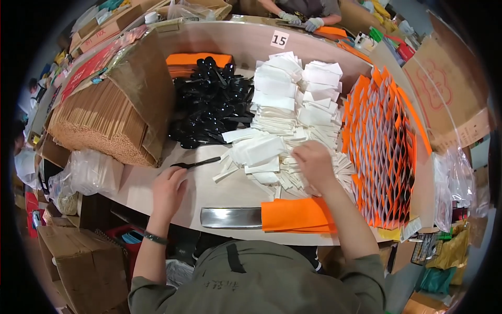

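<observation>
My left hand [170, 189] is closed, its fingertips at the head end of a black plastic spoon [200, 163] whose handle points right. My right hand [315, 165] reaches over the folded white paper napkins [261, 152], its fingers pinched together at the edge of one. The napkins lie in two long overlapping rows, with loose ones scattered toward me. Behind my left hand is a heap of shiny black plastic cutlery [212, 104]. Nearest me, a shiny metal piece [230, 217] lies beside and partly under flat orange felt pieces [297, 215].
A cardboard box [149, 86] full of thin brown sheets [99, 128] stands at the left. Orange-and-grey stacked pouches [377, 152] line the right side, near a large carton [449, 89]. More orange felt [198, 60] lies at the back. Across the partition, a person's gloved hands [314, 24] work.
</observation>
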Available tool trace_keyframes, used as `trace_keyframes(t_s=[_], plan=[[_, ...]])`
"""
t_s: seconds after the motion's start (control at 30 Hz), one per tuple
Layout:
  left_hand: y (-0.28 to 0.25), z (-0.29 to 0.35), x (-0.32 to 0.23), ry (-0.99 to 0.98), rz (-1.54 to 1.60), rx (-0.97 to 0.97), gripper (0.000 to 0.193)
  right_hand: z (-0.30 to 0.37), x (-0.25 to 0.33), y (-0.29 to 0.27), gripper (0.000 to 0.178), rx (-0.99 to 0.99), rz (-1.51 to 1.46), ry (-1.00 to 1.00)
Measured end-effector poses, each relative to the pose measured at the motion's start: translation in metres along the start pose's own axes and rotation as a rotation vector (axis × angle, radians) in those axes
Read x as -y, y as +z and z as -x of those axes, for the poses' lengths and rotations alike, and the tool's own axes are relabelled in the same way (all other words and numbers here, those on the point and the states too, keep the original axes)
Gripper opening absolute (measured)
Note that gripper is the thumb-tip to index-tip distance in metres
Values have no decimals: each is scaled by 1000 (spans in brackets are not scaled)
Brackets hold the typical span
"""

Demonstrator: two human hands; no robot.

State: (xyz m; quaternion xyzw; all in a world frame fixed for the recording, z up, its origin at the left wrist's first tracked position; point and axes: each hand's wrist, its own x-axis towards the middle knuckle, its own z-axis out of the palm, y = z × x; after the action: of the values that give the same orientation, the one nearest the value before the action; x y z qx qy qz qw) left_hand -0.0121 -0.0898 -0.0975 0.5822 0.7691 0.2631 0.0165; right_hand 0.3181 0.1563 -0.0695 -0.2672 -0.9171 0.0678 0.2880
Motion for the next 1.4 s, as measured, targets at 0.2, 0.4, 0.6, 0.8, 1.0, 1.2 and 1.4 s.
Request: trace_keyframes(t_s=[0.2,0.4,0.6,0.8,1.0,1.2,1.4], plan=[[36,-29,-9,-84,10,136,14,-46,12,50,7,301,126,-370],[33,-8,-1,-6,-135,-51,11,-40,46,28,12,288,55,54],[28,4,-20,-172,194,-189,12,11,134,35,13,680,-218,102],[22,46,-63,-296,454,-79,11,42,143,43,13,610,-389,40],[26,52,-69,-261,575,6,8,63,148,50,16,473,-338,-29],[23,61,-73,85,344,74,12,87,103,11,28,286,-347,162],[45,38,-105,235,270,212,15,95,104,21,35,294,-206,-184]])
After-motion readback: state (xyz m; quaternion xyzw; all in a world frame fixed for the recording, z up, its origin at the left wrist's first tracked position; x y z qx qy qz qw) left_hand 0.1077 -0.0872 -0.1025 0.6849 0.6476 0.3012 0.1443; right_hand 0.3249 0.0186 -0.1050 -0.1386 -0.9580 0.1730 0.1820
